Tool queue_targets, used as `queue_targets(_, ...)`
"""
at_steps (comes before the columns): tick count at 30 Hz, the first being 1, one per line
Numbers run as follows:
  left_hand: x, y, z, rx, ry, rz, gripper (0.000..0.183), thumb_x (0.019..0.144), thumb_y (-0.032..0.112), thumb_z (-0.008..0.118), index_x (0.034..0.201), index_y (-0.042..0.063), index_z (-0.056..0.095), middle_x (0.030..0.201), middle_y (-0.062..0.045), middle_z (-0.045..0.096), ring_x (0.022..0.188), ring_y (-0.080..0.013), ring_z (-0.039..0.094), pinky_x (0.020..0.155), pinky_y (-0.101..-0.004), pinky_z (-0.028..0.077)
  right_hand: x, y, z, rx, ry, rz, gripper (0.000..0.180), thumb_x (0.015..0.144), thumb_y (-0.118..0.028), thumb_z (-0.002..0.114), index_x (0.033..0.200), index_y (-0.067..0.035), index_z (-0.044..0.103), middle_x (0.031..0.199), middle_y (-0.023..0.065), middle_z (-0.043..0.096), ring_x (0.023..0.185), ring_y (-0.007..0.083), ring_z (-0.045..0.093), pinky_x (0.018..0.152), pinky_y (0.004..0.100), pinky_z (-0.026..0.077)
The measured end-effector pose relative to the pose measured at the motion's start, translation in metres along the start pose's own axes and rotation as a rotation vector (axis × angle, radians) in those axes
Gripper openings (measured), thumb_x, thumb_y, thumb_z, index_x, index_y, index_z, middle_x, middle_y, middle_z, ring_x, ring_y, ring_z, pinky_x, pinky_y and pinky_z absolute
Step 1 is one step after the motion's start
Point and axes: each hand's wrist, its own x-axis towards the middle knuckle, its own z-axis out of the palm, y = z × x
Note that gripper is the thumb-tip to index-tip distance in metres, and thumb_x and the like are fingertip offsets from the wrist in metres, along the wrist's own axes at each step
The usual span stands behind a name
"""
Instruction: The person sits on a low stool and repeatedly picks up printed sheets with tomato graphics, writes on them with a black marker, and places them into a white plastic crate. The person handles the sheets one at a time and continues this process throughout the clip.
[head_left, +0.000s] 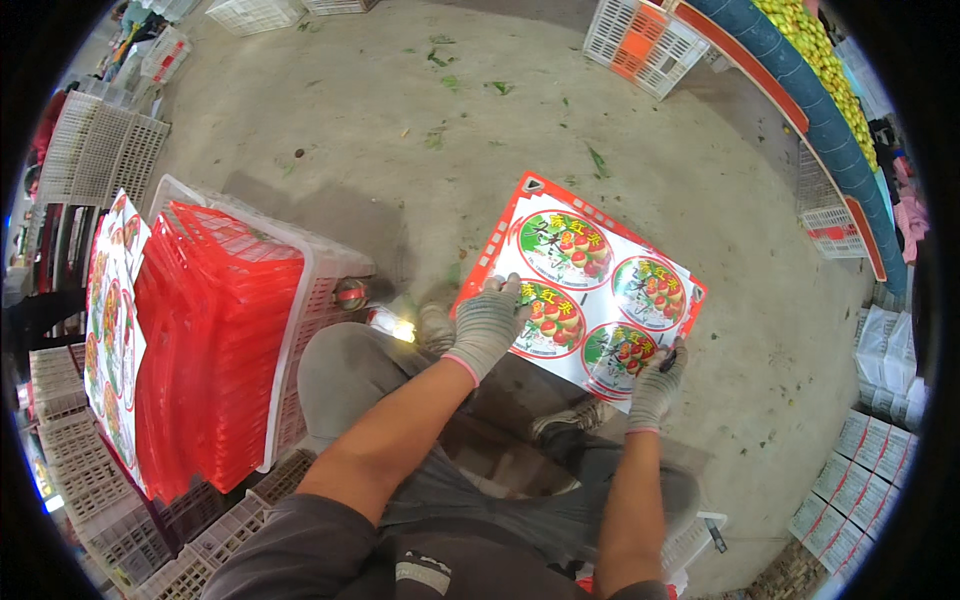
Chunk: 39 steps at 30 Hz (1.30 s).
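A red plastic panel (491, 247) with slotted edges is held tilted above my lap. On it lies a white printed label sheet (592, 300) with round red-and-green pictures of fruit and writing. My left hand (487, 322), in a striped knit glove, grips the left side, with fingertips resting on the sheet. At the lower right corner my right hand (658, 386), gloved alike, pinches the sheet and panel edge. A small dark thing (667, 361) shows at its thumb; I cannot tell what it is.
Left of my knee, a white plastic crate (289, 352) holds nested red panels (217, 345), with more printed sheets (116, 337) against them. A tape roll (350, 294) and a shining lamp (403, 330) sit beside it. A curved conveyor (840, 112) carries yellow-green fruit (825, 67). Stacked cartons (855, 487) stand right.
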Motion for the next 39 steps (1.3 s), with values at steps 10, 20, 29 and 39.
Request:
queue_targets(10, -0.010, 0.018, 0.001, 0.119, -0.246, 0.165, 0.070, 0.085, 0.049, 0.057, 0.140, 0.012, 0.037, 0.116, -0.018, 0.058, 0.100, -0.0337, 0.061, 0.082, -0.0453, 0.049, -0.009, -0.001, -0.014, -0.353, 0.002, 0.291, 0.053, 0.083, -0.020, 0.062, 0.131, -0.005, 0.045, 0.105, 0.0172, 0.063, 0.093, 0.0292, 0.063, 0.083, 0.0367, 0.049)
queue_targets(20, -0.012, 0.023, -0.002, 0.065, -0.292, 0.203, 0.066, 0.084, 0.043, 0.060, 0.138, 0.011, 0.040, 0.107, -0.019, 0.061, 0.099, -0.0328, 0.061, 0.082, -0.0425, 0.049, 0.003, 0.024, -0.030, -0.202, 0.145, 0.313, 0.052, 0.082, -0.009, 0.063, 0.130, -0.005, 0.043, 0.107, 0.0140, 0.058, 0.095, 0.0248, 0.060, 0.083, 0.0338, 0.050)
queue_targets(29, -0.006, 0.014, -0.004, -0.127, 0.097, 0.029, 0.075, 0.076, 0.047, 0.069, 0.132, 0.001, 0.046, 0.125, -0.017, 0.053, 0.106, -0.0278, 0.059, 0.090, -0.0407, 0.046, -0.004, -0.023, -0.088, 0.435, 0.131, -0.103, 0.034, 0.087, -0.011, 0.063, 0.117, 0.001, 0.052, 0.097, 0.0053, 0.054, 0.089, 0.0116, 0.051, 0.082, 0.0256, 0.045)
queue_targets(39, -0.040, -0.021, -0.079, -0.881, -0.292, 0.137, 0.046, 0.081, 0.030, 0.070, 0.113, -0.002, 0.062, 0.106, -0.013, 0.064, 0.087, -0.0162, 0.059, 0.075, -0.0291, 0.049, -0.011, -0.062, -0.143, 0.656, 0.067, 0.004, 0.049, 0.088, -0.025, 0.065, 0.126, 0.001, 0.048, 0.116, 0.0074, 0.053, 0.104, 0.0146, 0.051, 0.090, 0.0309, 0.044)
